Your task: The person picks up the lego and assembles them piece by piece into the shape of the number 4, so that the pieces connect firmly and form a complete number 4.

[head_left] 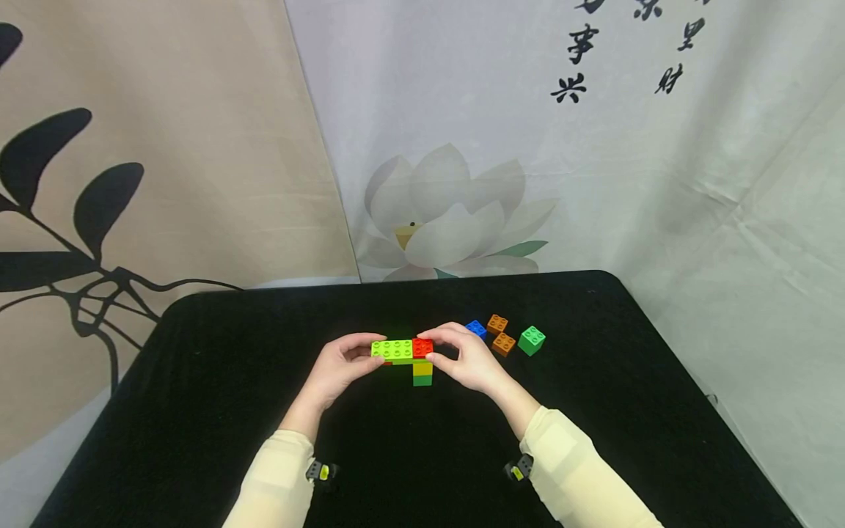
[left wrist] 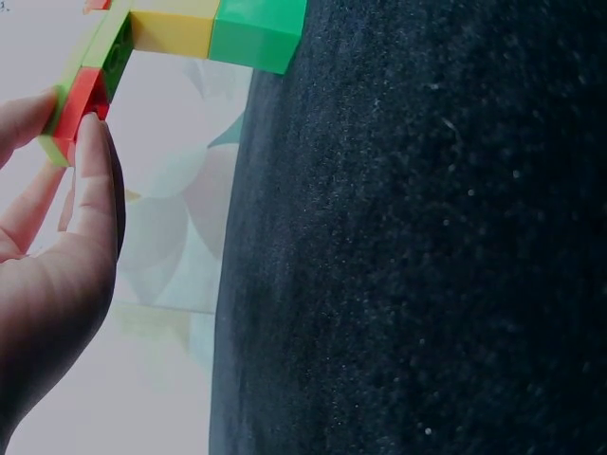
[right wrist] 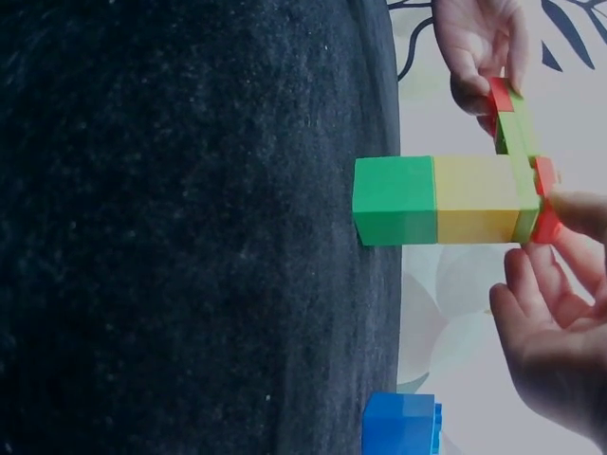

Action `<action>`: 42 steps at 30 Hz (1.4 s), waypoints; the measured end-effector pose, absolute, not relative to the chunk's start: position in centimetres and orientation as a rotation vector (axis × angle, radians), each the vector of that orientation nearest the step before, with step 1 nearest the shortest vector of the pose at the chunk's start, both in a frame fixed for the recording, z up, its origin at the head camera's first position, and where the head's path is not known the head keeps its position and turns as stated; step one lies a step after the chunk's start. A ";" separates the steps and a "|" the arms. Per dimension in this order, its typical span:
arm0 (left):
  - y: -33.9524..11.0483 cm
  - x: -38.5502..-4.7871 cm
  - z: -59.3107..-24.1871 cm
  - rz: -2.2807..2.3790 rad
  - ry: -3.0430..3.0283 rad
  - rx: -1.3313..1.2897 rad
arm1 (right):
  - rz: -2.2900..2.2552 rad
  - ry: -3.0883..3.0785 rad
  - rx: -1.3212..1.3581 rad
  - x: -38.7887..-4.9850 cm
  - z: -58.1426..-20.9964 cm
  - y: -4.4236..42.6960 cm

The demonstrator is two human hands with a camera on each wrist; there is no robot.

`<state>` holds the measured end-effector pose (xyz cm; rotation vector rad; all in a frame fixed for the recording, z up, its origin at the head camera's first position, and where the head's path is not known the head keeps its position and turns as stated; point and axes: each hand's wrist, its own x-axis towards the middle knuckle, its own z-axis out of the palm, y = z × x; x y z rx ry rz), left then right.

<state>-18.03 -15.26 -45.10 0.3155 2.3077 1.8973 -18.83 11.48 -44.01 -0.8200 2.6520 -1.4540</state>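
Note:
A lime green brick bar (head_left: 392, 350) lies across the top of a yellow block (right wrist: 477, 199) and a green block (right wrist: 394, 201). My left hand (head_left: 338, 370) pinches the bar's left end, where a red brick (left wrist: 79, 104) sits on its underside. At the right end, my right hand (head_left: 470, 361) holds a red brick (head_left: 422, 347) on top of the bar, thumb in front and fingers behind. In the right wrist view, the yellow and green blocks stand below the bar's right end.
Right of my right hand lie a blue brick (head_left: 476, 329), two orange bricks (head_left: 498, 324) and a green brick (head_left: 531, 340) on the black table (head_left: 409, 469). Behind the table hangs a printed curtain (head_left: 251, 147).

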 end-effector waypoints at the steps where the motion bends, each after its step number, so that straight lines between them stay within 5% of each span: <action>1: -15.3 -18.0 -45.1 1.898 2.306 0.317 | -1.455 2.649 -0.819 -18.9 -44.0 11.5; 42: -15.3 -18.2 -44.9 1.894 2.295 0.273 | -1.416 2.595 -0.782 -19.2 -43.6 11.6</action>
